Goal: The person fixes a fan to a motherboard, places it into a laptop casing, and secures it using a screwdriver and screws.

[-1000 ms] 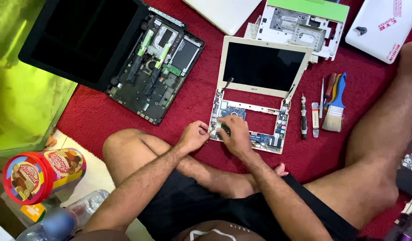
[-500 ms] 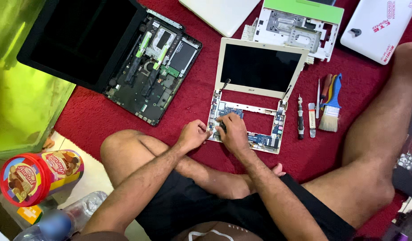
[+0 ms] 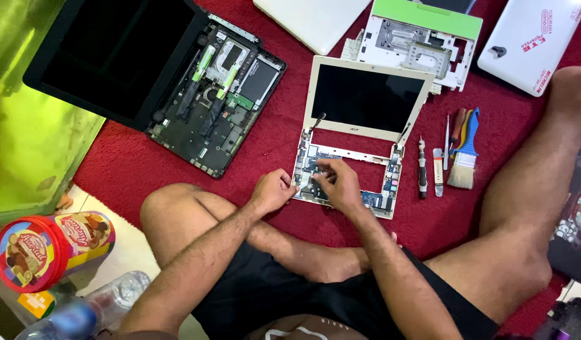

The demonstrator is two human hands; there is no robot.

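A small white laptop (image 3: 364,101) lies open on the red carpet with its base stripped, the circuit board (image 3: 385,186) exposed. My left hand (image 3: 274,190) rests curled at the base's left edge, fingers touching the frame. My right hand (image 3: 336,182) lies over the left part of the board with fingertips pinched on something small there; what it pinches is hidden. Both forearms reach in from the bottom, over my crossed bare legs.
A larger black laptop (image 3: 145,75) lies opened up at the left. A screwdriver (image 3: 422,169), tools and a blue-handled brush (image 3: 464,154) sit right of the white laptop. White laptop shells (image 3: 422,38) lie at the top. A red-lidded tub (image 3: 45,249) and a bottle (image 3: 83,308) stand at the lower left.
My right hand has shifted slightly over the board. The left hand stays at the base's edge.
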